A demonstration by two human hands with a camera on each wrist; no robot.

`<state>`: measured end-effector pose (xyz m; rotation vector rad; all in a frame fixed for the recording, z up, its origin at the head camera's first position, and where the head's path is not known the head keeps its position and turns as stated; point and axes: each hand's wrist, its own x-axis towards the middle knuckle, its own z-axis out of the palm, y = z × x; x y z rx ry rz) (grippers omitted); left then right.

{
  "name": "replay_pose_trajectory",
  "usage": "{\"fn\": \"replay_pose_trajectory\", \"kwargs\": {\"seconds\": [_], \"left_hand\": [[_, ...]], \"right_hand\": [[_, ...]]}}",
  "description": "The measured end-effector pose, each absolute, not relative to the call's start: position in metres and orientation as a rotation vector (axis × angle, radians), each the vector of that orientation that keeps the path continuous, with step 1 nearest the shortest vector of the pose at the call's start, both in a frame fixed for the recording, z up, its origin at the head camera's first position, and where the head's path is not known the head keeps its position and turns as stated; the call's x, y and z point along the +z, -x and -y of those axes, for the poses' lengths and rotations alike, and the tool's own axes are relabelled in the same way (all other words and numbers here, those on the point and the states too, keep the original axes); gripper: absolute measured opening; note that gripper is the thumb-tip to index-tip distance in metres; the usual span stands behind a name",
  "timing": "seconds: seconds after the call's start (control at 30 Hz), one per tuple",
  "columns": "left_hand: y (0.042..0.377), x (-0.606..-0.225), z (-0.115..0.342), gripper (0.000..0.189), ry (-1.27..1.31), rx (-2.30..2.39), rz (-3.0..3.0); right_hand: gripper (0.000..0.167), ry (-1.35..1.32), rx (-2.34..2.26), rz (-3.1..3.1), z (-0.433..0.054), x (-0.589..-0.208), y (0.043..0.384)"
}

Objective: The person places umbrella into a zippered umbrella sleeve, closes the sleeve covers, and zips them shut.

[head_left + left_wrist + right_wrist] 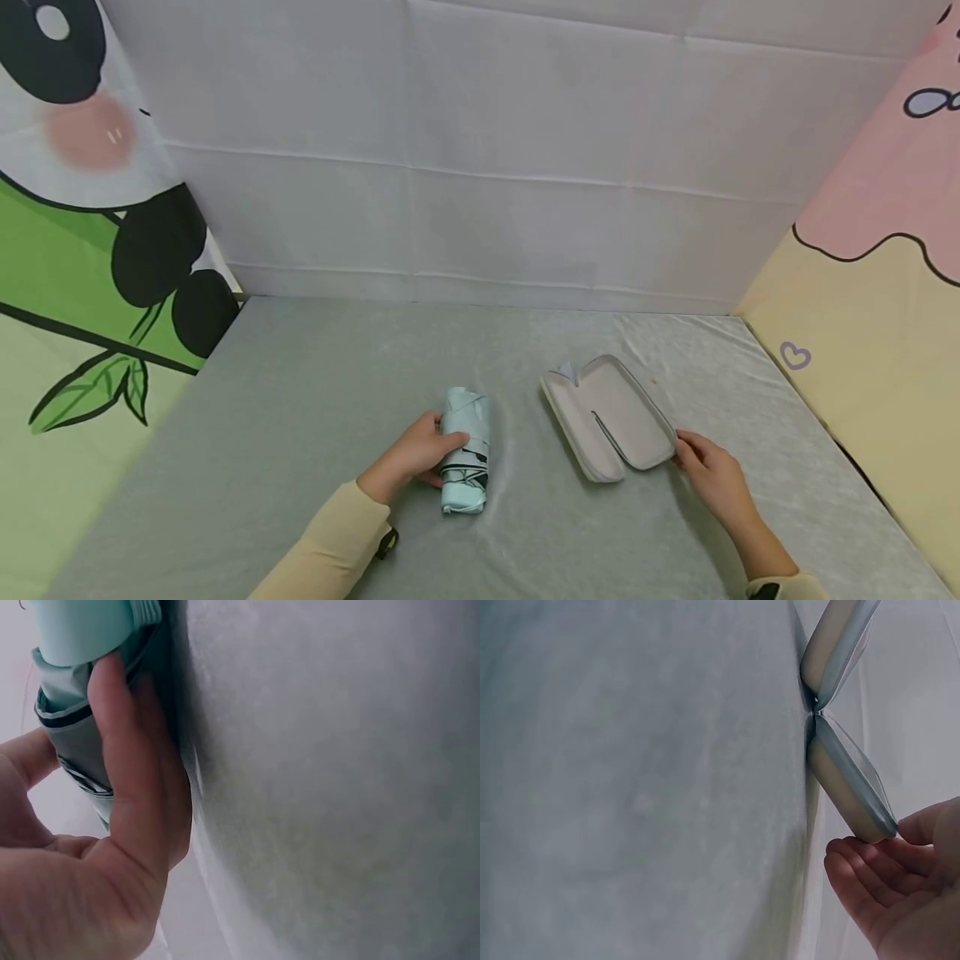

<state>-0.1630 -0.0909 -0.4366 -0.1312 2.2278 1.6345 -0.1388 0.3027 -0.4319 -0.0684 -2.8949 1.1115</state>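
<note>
Because the right hand pinches its nearest edge, the case could slip; the left hand grips the umbrella.

No words, numbers or brands could be read. Small purple heart sign stood on yellow wall panel, just beyond right edge of table. Looped outline, like figure eight on its side and cut off by head view's border, sat well above table's right edge. Dark print showed on rolled mint umbrella on table, too crumpled to make out.
</note>
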Motion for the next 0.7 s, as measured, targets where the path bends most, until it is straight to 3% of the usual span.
{"fn": "replay_pose_trajectory", "kwargs": {"seconds": [0.7], "left_hand": [[0.170, -0.423, 0.059, 0.050, 0.109, 1.820, -2.116]], "right_hand": [[0.035, 0.044, 1.094, 2.836, -0.298, -0.430, 0.137]]}}
